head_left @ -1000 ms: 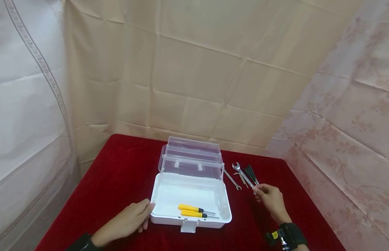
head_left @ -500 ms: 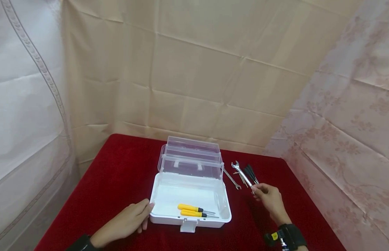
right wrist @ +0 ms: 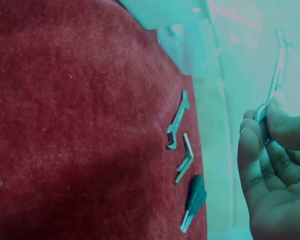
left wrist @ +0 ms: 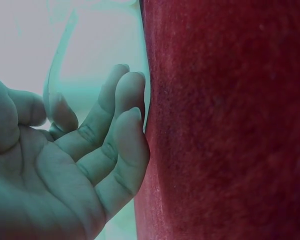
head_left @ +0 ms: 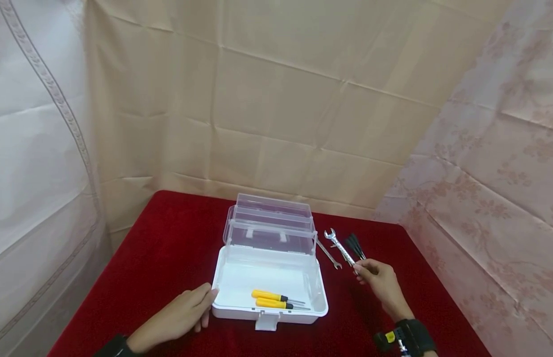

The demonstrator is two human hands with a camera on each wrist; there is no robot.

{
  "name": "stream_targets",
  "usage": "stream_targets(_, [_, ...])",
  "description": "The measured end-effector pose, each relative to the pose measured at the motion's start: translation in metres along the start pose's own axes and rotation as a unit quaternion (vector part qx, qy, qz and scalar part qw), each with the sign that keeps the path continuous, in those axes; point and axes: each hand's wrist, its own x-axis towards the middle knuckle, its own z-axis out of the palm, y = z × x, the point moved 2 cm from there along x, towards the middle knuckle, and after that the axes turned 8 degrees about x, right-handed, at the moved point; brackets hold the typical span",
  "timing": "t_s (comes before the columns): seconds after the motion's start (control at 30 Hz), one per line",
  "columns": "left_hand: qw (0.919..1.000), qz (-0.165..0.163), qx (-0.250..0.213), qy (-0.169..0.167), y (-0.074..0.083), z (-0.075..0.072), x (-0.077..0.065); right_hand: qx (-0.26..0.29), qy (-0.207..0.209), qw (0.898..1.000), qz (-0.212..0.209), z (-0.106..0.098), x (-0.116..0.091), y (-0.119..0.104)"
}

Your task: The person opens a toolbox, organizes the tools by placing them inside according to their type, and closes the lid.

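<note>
My right hand [head_left: 380, 281] pinches the near end of a silver open-end wrench [head_left: 339, 245] between thumb and fingers. The wrench's open jaw points away and to the left. In the right wrist view the wrench [right wrist: 276, 75] stands up from the fingertips, above the table. At the left, my other hand [head_left: 187, 312] grips the left wall of a white toolbox [head_left: 245, 314], thumb over the rim. That wall [left wrist: 57, 57] runs between thumb and finger in the left wrist view. Two yellow-handled screwdrivers [head_left: 271, 299] lie inside the box near its front.
The toolbox's clear lid [head_left: 272, 233] leans open toward the back. A second wrench [head_left: 330, 254] lies right of the box. Farther right are dark-handled screwdrivers [head_left: 354, 244], with hex keys [right wrist: 186, 157] beside them. All rest on a red cloth-covered table [head_left: 178, 238].
My right hand has moved slightly left with the wrench, whose jaw now stands nearer the toolbox lid. The left hand keeps its hold on the box wall.
</note>
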Motion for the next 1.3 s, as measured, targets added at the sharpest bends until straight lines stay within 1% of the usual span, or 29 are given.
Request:
stream_targets(0.13, [1.0000, 0.000, -0.001, -0.001, -0.001, 0.000, 0.000, 0.012, -0.003, 1.000, -0.004, 0.002, -0.001, -0.001])
stream_targets(0.3, [1.0000, 0.002, 0.000, -0.001, -0.001, 0.001, 0.000, 0.006, -0.006, 1.000, -0.011, 0.004, -0.002, -0.003])
stream_targets(0.7, [1.0000, -0.002, 0.001, 0.000, -0.003, 0.001, 0.000, 0.014, -0.015, 1.000, -0.004, 0.012, -0.002, -0.004])
stream_targets(0.83, [1.0000, -0.004, -0.001, 0.000, -0.003, 0.001, 0.001, 0.011, -0.021, 1.000, -0.005, 0.014, -0.002, -0.005])
stream_targets(1.07, [1.0000, 0.009, -0.002, 0.001, -0.001, 0.001, 0.002, 0.006, -0.023, 1.000, -0.009, 0.016, -0.002, -0.008])
stream_targets(1.3, [1.0000, 0.003, -0.004, -0.001, -0.001, 0.001, 0.001, -0.012, -0.023, 1.000, -0.011, 0.019, -0.004, -0.009])
